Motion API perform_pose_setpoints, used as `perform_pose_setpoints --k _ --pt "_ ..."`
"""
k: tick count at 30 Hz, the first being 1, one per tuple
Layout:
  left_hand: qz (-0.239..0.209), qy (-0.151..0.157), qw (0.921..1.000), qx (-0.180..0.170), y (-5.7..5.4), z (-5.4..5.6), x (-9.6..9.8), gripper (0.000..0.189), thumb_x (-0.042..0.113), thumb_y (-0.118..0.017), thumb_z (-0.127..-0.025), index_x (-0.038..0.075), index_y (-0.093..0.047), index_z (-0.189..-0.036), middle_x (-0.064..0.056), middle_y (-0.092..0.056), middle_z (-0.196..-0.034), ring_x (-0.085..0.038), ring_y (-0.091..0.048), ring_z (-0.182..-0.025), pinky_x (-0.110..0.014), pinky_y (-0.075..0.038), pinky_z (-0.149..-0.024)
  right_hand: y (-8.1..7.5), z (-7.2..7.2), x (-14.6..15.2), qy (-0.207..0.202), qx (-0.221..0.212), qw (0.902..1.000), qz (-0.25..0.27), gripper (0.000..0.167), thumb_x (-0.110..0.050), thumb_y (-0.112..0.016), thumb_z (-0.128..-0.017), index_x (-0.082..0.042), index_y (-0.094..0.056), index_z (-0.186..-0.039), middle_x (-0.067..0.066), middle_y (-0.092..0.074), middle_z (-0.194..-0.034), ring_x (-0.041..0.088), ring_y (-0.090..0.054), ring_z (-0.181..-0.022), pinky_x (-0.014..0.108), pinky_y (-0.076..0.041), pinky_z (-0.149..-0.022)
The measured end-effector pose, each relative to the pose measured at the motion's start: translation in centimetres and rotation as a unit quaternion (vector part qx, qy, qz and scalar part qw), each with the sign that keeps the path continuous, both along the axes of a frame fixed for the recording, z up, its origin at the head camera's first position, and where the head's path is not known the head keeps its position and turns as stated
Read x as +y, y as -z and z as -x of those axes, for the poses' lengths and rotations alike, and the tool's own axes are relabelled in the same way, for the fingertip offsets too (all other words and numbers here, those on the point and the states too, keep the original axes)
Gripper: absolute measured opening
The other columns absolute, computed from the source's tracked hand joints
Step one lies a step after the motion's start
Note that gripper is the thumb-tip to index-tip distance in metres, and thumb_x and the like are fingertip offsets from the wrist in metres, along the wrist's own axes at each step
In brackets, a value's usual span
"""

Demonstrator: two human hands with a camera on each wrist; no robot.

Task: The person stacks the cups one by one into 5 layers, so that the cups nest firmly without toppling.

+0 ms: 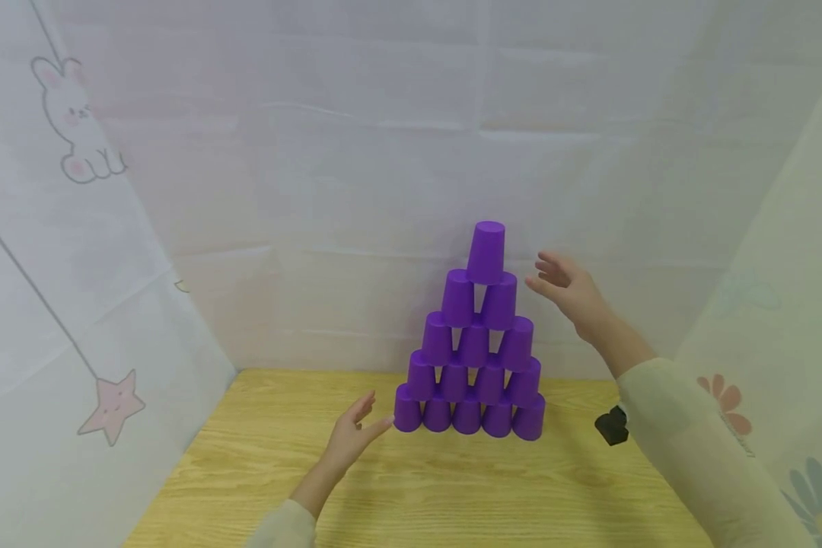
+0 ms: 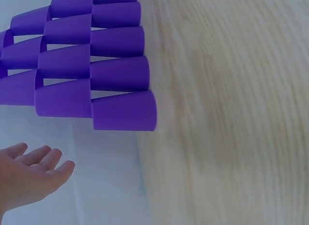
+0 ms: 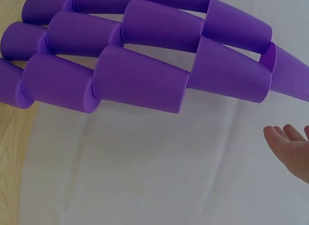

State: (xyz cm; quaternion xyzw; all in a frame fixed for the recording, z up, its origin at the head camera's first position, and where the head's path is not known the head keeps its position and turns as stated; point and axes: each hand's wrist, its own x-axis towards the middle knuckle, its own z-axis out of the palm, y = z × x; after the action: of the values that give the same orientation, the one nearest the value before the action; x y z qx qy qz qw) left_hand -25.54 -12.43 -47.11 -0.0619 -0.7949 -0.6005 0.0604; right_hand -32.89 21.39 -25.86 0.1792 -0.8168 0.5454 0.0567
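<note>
Purple cups stand upside down in a pyramid of several rows, narrowing to one top cup (image 1: 486, 255). To the left of the bottom row, my left hand (image 1: 348, 438) is held beside the end cup (image 1: 407, 411), thumb toward it; whether they touch I cannot tell from the head view. In the left wrist view the left hand (image 2: 36, 174) is apart from the cups, fingers loosely spread. My right hand (image 1: 568, 293) hovers right of the upper rows, its fingers relaxed and holding nothing. The right wrist view shows that hand (image 3: 294, 150) apart from the nearest cups (image 3: 231, 73).
The pyramid stands near the back of a wood-grain table (image 1: 452, 495). Behind it hangs a pale cloth wall (image 1: 356, 190), and printed cloth encloses both sides. A small black object (image 1: 612, 426) shows beside the right sleeve (image 1: 692, 441).
</note>
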Motion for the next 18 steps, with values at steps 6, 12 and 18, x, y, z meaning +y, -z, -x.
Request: perform_pose_setpoints --k 6,12,18 --pt "0.042 -0.004 0.9990 0.014 -1.0 -0.1 -0.1 0.074 0.038 -0.066 -0.073 0.009 -0.032 -0.133 -0.014 -0.032 -0.134 -0.033 -0.028 -0.120 -0.054 -0.022 -0.094 2.0 -1.8 0.6 -0.026 0.020 0.9994 -0.006 0.069 -0.033 -0.057 -0.083 -0.008 -0.021 -0.137 0.013 -0.026 -0.137 0.028 -0.024 -0.123 0.048 -0.024 -0.096" --pt "0.077 -0.016 0.9961 0.039 -1.8 -0.5 -0.3 0.075 0.039 -0.064 -0.075 0.011 -0.030 -0.134 -0.016 -0.028 -0.135 -0.036 -0.026 -0.120 -0.056 -0.023 -0.092 4.2 -3.8 1.3 -0.030 0.021 0.9993 -0.001 0.067 -0.028 -0.056 -0.084 -0.006 -0.021 -0.136 0.014 -0.022 -0.138 0.029 -0.020 -0.125 0.049 -0.023 -0.096" --pt "0.145 -0.031 0.9835 0.104 -1.9 -0.8 -0.3 0.071 0.040 -0.059 -0.079 0.006 -0.030 -0.133 -0.016 -0.029 -0.134 -0.035 -0.026 -0.121 -0.051 -0.022 -0.095 7.3 -5.2 2.1 -0.005 0.021 0.9994 -0.028 0.068 -0.029 -0.055 -0.085 -0.008 -0.018 -0.138 0.012 -0.016 -0.140 0.031 -0.013 -0.126 0.050 -0.020 -0.097"
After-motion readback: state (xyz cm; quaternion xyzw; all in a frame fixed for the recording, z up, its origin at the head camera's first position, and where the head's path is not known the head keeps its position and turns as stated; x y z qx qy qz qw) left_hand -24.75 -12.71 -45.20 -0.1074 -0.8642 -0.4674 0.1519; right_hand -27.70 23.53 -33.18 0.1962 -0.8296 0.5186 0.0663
